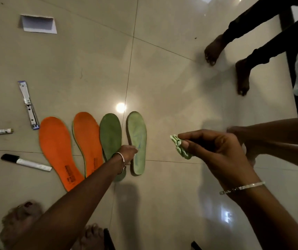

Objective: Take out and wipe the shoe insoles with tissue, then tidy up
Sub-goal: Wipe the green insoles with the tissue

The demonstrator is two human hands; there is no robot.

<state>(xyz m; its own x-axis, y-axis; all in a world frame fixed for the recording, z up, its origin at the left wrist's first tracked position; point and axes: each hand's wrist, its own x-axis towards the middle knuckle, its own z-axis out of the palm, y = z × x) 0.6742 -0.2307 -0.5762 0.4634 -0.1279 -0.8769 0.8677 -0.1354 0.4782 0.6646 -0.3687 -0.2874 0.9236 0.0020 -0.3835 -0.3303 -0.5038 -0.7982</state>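
Four insoles lie side by side on the tiled floor [162, 78], in the lower left half of the frame. From left to right they are an orange insole [55, 147], a second orange insole [87, 139], a dark green insole [110, 136] and a pale green insole [137, 134]. The left hand [127, 153] reaches in from the lower left and sits on the near half of the pale green insole, at its left edge. Seen from behind, its fingers are hidden, so I cannot tell whether they grip the insole or only press on it. The right hand [207, 147], right of centre, is held apart from the insoles. It pinches a crumpled pale green tissue [179, 147] between thumb and curled fingers.

Along the left edge lie a black-capped marker [25, 162], a small white tube [1, 131] and a metal rail [27, 105]. A shallow white box [38, 24] sits in the upper left. Another person's bare feet [214, 49] stand in the upper right.
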